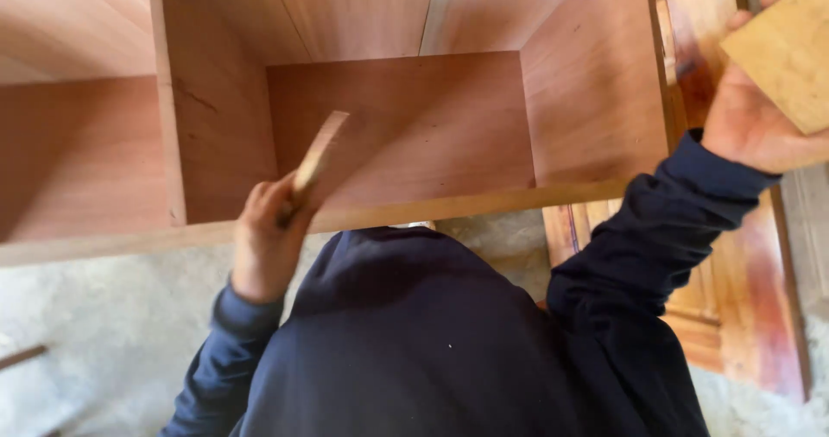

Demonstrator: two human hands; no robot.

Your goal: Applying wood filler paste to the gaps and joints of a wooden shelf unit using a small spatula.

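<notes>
My left hand [263, 238] grips a thin wooden stick [318, 156] that slants up and right over the front edge of an open reddish-brown plywood box [414, 208]. My right hand [751, 122] is raised at the upper right, palm toward me, holding a flat yellowish wooden board [790, 53] by its lower edge. The box has a left wall, a back panel and a right wall around an empty hollow. My dark blue sleeves and top fill the lower middle of the view.
A second compartment [78, 152] of the same plywood lies to the left. A varnished orange wooden panel [743, 299] lies on the right. Pale rough concrete floor [104, 333] shows below, with a thin dark rod [22, 356] at the left edge.
</notes>
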